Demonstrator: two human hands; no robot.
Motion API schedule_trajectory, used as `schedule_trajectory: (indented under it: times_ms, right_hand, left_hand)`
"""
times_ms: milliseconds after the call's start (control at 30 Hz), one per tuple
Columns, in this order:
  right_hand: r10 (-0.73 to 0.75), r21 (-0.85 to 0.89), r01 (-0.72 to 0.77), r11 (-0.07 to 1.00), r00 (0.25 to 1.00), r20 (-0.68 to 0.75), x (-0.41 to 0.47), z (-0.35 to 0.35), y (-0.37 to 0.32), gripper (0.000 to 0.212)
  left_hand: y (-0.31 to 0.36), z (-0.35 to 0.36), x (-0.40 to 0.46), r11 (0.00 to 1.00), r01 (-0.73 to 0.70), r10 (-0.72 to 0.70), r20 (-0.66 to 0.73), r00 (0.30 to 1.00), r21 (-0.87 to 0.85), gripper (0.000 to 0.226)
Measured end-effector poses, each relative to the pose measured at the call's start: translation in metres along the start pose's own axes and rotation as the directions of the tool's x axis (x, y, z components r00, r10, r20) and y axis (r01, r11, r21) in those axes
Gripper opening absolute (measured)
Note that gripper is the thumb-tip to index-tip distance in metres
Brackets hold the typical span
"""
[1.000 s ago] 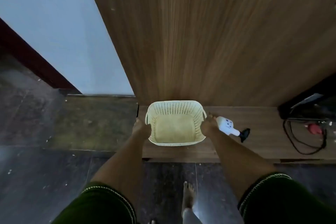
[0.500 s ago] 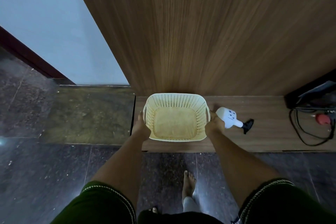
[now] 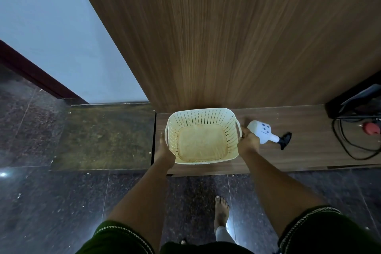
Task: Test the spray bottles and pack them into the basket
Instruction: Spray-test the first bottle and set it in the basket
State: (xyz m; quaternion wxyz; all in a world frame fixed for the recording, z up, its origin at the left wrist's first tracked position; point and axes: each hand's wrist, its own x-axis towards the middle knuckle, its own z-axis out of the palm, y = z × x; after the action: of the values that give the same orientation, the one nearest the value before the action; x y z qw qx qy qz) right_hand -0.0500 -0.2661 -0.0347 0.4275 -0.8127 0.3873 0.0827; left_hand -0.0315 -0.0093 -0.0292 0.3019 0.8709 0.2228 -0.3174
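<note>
Hands on both sides of basket (image 3: 201,113), one per handle. Right hand (image 3: 248,143) curled round right handle slot, fingers hooked over rim, so grasping basket. Left hand (image 3: 165,147) flat against left wall just below handle cutout; fingers mostly hidden behind wall, cannot tell if hooked in or merely pressing. Two-sided hold likely for steadying or squaring basket on bench (image 3: 309,150) ahead of packing; judged early stage, nothing packed.

Basket empty, upright, mouth up, standing on bench near left end, back wall close to wood panel (image 3: 226,37). Perforated sides, solid yellowish floor.

Spray bottle (image 3: 262,134) lying on side on bench just beside right hand, white body toward basket, black trigger head (image 3: 285,140) pointing away right. Kept within easy reach, probably next for testing. Marks on body too small to read. Fill level not visible. Only one bottle seen; others, if any, out of frame.

Far right: black cable (image 3: 350,146) looped on bench, red object (image 3: 372,130) partly cut off by frame edge, dark unit above unclear. Bare foot (image 3: 221,210) on dark tiled floor (image 3: 61,202) below. Green sleeves at bottom edge cropped.
</note>
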Motion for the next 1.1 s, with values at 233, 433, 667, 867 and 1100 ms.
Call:
schedule_trajectory:
  times_ms: [233, 433, 667, 867, 1100]
  right_hand:
    - [-0.050, 0.018, 0.051, 0.999, 0.996, -0.069, -0.001, -0.006, 0.011, 0.050]
    - [0.084, -0.021, -0.090, 0.996, 0.976, -0.199, 0.033, -0.066, 0.067, 0.047]
    - [0.303, 0.048, -0.300, 0.953, 0.944, -0.129, 0.085, -0.110, 0.107, 0.072]
    - [0.404, 0.071, -0.409, 0.910, 0.912, 0.074, 0.132, -0.113, 0.127, 0.065]
    - [0.417, 0.227, -0.414, 0.881, 0.908, 0.037, 0.177, -0.097, 0.145, 0.058]
  left_hand:
    - [0.006, 0.009, -0.011, 0.993, -0.097, 0.108, -0.171, 0.979, 0.073, 0.098]
    - [0.066, 0.038, -0.030, 0.840, -0.426, 0.500, -0.174, 0.848, 0.336, 0.084]
    - [0.175, 0.117, -0.040, 0.696, -0.674, 0.647, 0.191, 0.738, 0.248, 0.075]
    - [0.234, 0.189, -0.035, 0.824, -0.558, 0.511, 0.299, 0.806, 0.095, 0.054]
    - [0.244, 0.229, 0.001, 0.967, -0.253, 0.238, 0.261, 0.936, 0.027, 0.085]
